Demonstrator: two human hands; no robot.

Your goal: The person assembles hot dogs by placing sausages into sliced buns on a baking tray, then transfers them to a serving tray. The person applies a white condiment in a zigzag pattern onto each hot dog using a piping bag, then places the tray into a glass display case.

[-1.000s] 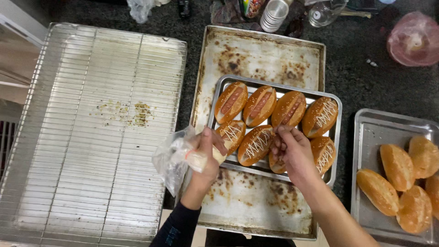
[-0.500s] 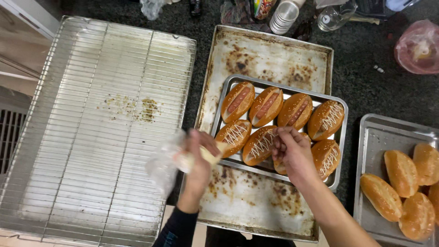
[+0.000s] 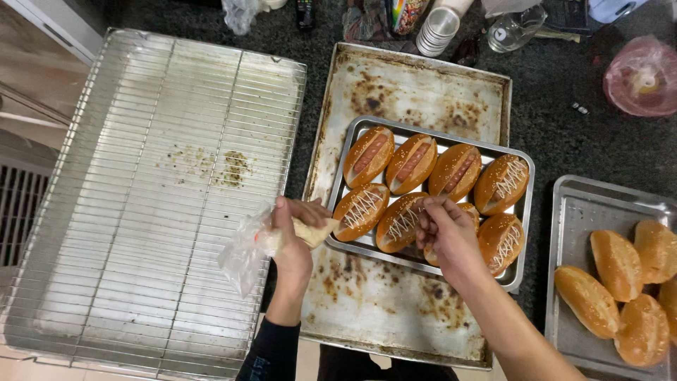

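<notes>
Piping bag (image 3: 282,240) clenched in left hand (image 3: 295,236); right hand (image 3: 446,236) pinched shut, fingertips on sausage bun (image 3: 403,221)

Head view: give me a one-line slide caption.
Left hand holds a piping bag beside a small tray of sausage buns; right hand touches one.

I see a bakery kitchen. A big wire cooling rack (image 3: 148,204) sits by a burnt old baking sheet (image 3: 416,92). Small metal trays (image 3: 434,204) hold sausage buns (image 3: 412,164) and plain buns (image 3: 617,264) on a dark stone counter (image 3: 564,99).
</notes>
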